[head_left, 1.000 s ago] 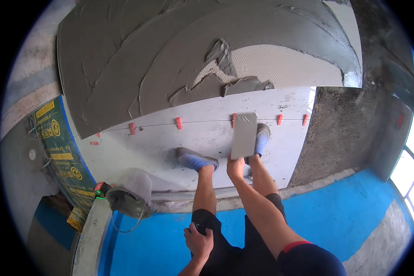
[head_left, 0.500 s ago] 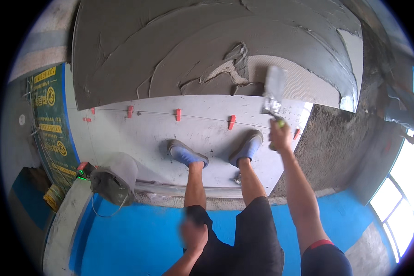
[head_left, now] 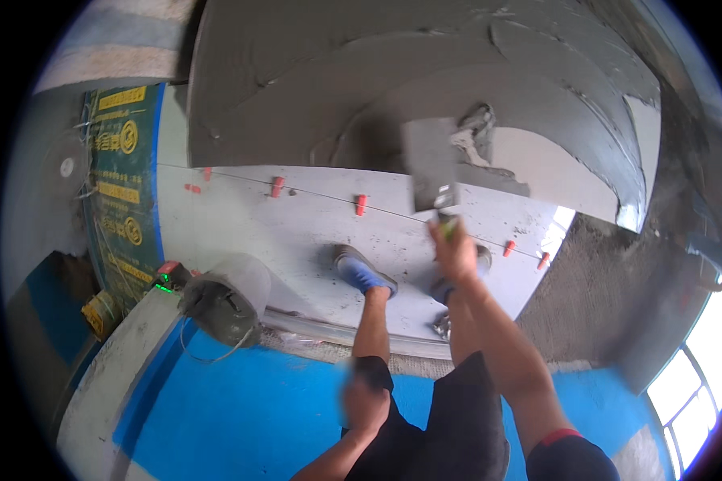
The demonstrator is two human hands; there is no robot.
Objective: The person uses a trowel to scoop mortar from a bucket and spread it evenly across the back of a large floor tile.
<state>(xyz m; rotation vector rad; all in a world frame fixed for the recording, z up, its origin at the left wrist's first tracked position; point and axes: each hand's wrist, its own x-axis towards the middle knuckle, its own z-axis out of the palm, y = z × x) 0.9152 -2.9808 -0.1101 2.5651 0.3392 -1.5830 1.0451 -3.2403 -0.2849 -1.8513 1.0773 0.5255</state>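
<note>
Two hands in shot, doing different things. Right hand (head_left: 455, 250) is clenched round the handle of a flat trowel (head_left: 430, 164), arm stretched out far ahead, blade sitting over the near edge of the grey mortar bed (head_left: 361, 88) beside a thick lump of mortar (head_left: 475, 128). Left hand (head_left: 367, 403) hangs near the hip, blurry, so I can't tell if it's closed or loose. Feet in blue shoes (head_left: 363, 270) stand on the pale laid tiles (head_left: 297, 232), red spacer clips (head_left: 360, 204) along the joint. Mortar-caked bucket (head_left: 225, 298) sits to the left, by the blue floor (head_left: 241, 409).
</note>
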